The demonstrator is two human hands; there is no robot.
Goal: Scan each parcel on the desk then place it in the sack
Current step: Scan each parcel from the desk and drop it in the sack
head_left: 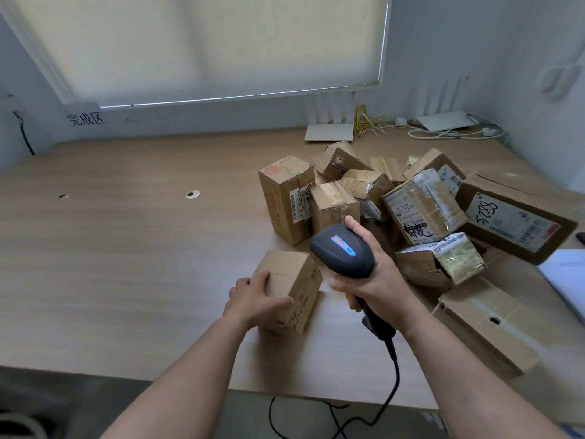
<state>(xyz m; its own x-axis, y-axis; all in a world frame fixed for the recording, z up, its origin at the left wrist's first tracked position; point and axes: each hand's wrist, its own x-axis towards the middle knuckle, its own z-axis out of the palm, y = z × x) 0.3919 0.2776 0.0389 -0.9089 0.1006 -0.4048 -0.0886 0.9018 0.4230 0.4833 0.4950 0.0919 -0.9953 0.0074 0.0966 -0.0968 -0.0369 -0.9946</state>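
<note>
A small cardboard parcel with black handwriting on its side stands on the wooden desk, apart from the pile. My left hand grips its near left corner, fingers on top and thumb on the front face. My right hand holds a dark grey barcode scanner by its handle, just right of and above that parcel, with the scanner head facing away from me. A heap of several taped cardboard parcels lies at the right of the desk. No sack is in view.
Two white routers and tangled cables sit at the desk's back edge below a shaded window. A paper sign with characters hangs on the left wall. White papers lie at the far right. The scanner's black cord drops over the front edge.
</note>
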